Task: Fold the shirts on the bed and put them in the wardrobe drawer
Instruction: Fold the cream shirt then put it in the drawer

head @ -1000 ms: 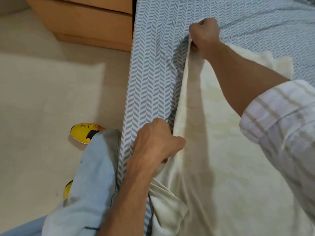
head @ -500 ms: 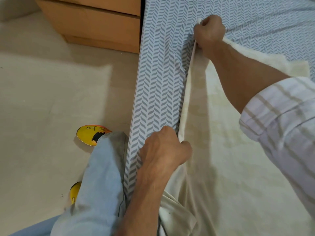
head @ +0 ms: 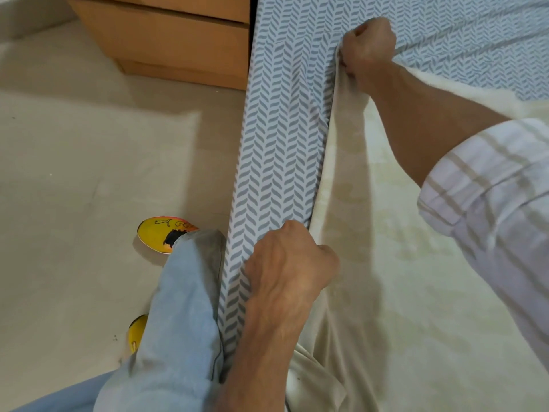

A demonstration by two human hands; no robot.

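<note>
A cream shirt point(head: 395, 278) lies spread on the bed point(head: 279, 138), which has a grey-and-white chevron sheet. My left hand point(head: 291, 263) grips the shirt's left edge near the bed's side. Farther up the same edge, my right hand point(head: 367, 46) grips the cloth in a fist. The edge is pulled taut in a straight line between the two hands. My right forearm and striped sleeve point(head: 490, 197) cross over the shirt and hide part of it.
A wooden drawer unit point(head: 166, 37) stands on the floor at the bed's upper left corner. My leg in light blue jeans point(head: 181, 307) presses against the bed's side, with yellow shoes point(head: 160, 233) on the beige floor point(head: 74, 203).
Both hands keep their grip on the shirt's edge. The edge is drawn tighter and straighter, and the view has shifted slightly left.
</note>
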